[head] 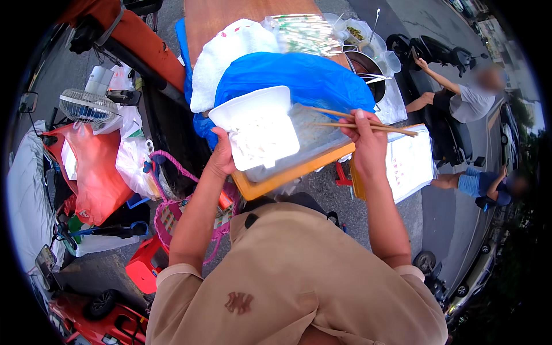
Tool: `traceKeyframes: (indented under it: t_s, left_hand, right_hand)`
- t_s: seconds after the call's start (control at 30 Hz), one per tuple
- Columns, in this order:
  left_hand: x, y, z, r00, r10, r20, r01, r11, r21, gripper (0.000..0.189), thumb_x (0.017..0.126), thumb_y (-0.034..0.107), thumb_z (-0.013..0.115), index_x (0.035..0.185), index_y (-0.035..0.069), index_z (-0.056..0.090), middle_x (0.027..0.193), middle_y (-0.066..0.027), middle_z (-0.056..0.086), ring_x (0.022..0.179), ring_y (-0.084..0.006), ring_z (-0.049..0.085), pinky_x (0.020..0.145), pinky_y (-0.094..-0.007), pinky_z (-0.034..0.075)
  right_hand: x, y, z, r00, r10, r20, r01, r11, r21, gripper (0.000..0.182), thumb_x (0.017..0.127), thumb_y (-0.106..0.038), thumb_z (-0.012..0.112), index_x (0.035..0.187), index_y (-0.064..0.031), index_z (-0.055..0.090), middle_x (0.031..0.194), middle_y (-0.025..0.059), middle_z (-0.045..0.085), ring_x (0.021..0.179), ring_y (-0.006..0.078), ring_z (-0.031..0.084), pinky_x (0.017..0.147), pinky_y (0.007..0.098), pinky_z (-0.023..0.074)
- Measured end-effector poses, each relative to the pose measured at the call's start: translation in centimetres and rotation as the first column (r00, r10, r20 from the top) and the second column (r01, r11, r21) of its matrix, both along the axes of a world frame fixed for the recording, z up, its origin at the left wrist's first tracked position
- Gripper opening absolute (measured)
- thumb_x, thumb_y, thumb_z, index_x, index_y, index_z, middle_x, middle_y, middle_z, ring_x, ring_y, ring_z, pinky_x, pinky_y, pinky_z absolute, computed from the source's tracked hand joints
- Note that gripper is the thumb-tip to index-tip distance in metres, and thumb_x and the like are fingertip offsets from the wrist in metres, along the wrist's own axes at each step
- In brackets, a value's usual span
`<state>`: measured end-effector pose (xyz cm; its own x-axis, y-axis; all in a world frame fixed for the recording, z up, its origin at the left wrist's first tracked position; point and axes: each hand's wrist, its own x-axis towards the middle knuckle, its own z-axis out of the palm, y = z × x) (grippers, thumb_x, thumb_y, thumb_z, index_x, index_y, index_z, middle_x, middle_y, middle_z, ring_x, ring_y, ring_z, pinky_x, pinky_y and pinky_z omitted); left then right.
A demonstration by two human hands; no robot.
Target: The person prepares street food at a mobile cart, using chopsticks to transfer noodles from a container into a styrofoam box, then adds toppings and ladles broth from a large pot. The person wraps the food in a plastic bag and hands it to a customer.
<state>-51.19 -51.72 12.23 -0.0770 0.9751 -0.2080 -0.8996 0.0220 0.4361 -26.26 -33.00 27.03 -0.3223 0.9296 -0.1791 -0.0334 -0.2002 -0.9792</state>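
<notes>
My left hand (222, 156) grips the near left edge of a white foam takeaway box (266, 148), whose lid stands raised on the far side. White pieces of food (253, 137) lie inside, too overexposed to make out. In my right hand (364, 133) is a pair of long wooden chopsticks (334, 125), their tips pointing left over a wooden-framed tray (297, 169). The tray's contents look pale and blurred under plastic. A blue plastic sheet (297, 79) covers its far part, and a white towel (235, 49) lies beyond on the left.
Wrapped chopsticks (302, 34) lie on the wooden board (250, 10). A metal pot (366, 69) with tongs and cups of condiments (355, 33) stand far right. Left are a fan (88, 101), a red plastic bag (97, 172) and a red stool (144, 265). Two people (474, 97) are at the right.
</notes>
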Motion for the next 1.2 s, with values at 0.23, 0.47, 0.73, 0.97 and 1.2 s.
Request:
traceKeyframes:
  t_s: [0.23,0.47,0.73,0.97,1.2]
  left_hand:
    - [1.1,-1.4,-0.8,0.999,-0.012,-0.038,0.011,1.0,-0.012,0.135,0.062,0.092,0.056,0.156,-0.001,0.027,0.155,-0.0173,0.044,0.139,-0.0331,0.05,0.112,-0.0505,0.045]
    - [0.7,-4.2,-1.5,0.995,0.083,-0.049,-0.086,0.994,-0.06,0.133,0.067,0.091,0.054,0.157,-0.001,0.023,0.158,-0.0177,0.041,0.14,-0.0334,0.048,0.114,-0.0508,0.043]
    - [0.9,-4.3,-3.4,0.983,0.152,0.098,-0.151,0.988,-0.024,0.132,0.069,0.096,0.04,0.16,0.003,0.02,0.162,-0.0166,0.035,0.145,-0.0353,0.042,0.116,-0.0525,0.04]
    - [0.4,-4.8,-4.2,0.963,0.197,0.183,-0.169,0.972,-0.161,0.089,0.096,0.073,0.042,0.153,0.005,0.042,0.154,-0.0177,0.047,0.141,-0.0388,0.046,0.117,-0.0555,0.037]
    - [0.7,-5.8,-2.0,0.969,0.199,0.144,-0.194,0.98,-0.048,0.073,0.099,0.051,0.054,0.154,0.005,0.041,0.153,-0.0191,0.049,0.14,-0.0397,0.048,0.117,-0.0554,0.036]
  right_hand:
    - [-1.5,1.3,-10.0,0.961,-0.185,-0.204,0.043,0.834,-0.55,0.017,0.102,-0.016,0.063,0.099,-0.0001,0.062,0.1,0.0109,0.067,0.091,0.0225,0.07,0.085,0.0332,0.0629]
    - [-2.5,-0.8,-3.4,0.969,0.064,-0.24,-0.103,0.983,-0.152,0.018,0.1,-0.019,0.068,0.102,-0.0022,0.064,0.102,0.009,0.069,0.091,0.0179,0.069,0.08,0.0311,0.062]
    - [-1.5,1.4,-6.6,0.98,0.196,0.032,-0.195,0.98,-0.025,0.023,0.101,-0.026,0.066,0.103,-0.0025,0.069,0.095,0.0085,0.073,0.089,0.0172,0.071,0.078,0.0308,0.0589]
    - [-4.9,6.0,-24.6,0.808,0.112,0.578,-0.322,0.906,0.275,0.033,0.091,-0.035,0.074,0.099,-0.0032,0.072,0.085,0.0159,0.073,0.086,0.0322,0.071,0.08,0.044,0.0544]
    - [-3.2,6.5,-22.4,0.997,-0.08,0.003,0.075,0.923,-0.378,0.016,0.098,-0.017,0.067,0.1,-0.0008,0.065,0.1,0.0128,0.069,0.095,0.0281,0.071,0.085,0.0338,0.0616]
